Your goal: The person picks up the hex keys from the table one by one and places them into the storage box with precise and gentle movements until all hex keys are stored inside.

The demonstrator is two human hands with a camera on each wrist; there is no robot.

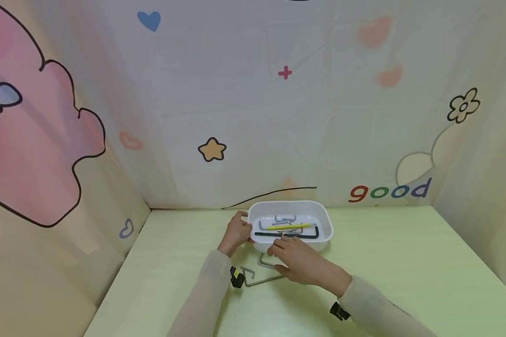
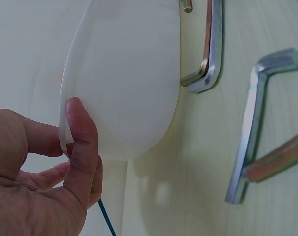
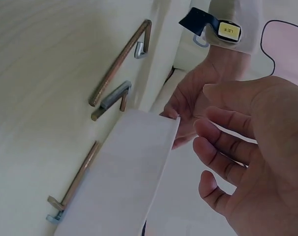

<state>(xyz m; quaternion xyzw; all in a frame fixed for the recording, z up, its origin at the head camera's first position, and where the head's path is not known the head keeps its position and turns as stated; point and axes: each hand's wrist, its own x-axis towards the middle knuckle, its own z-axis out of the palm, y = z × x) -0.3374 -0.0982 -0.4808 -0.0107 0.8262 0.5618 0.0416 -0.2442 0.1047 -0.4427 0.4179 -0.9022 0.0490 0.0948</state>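
Observation:
My left hand (image 1: 237, 232) grips the left rim of a white plastic tub (image 1: 253, 215), thumb and fingers on either side of its wall. Inside the tub lie a long black hex key (image 1: 295, 235), a slim yellow rod-shaped tool (image 1: 288, 227) and several silver hex keys (image 1: 285, 219). Over the tub's front edge hovers my right hand (image 1: 301, 262), its fingers loosely bent. The right wrist view shows nothing between those fingers (image 3: 227, 142). On the table before the tub are more hex keys, among them a silver one (image 2: 250, 123) crossed by a brownish one (image 2: 279, 155).
A pale green table (image 1: 173, 252) carries everything. Behind it hangs a printed curtain (image 1: 253, 117), close to the tub's back side. Black straps with small mounts sit on both wrists, such as the left strap (image 1: 237, 278).

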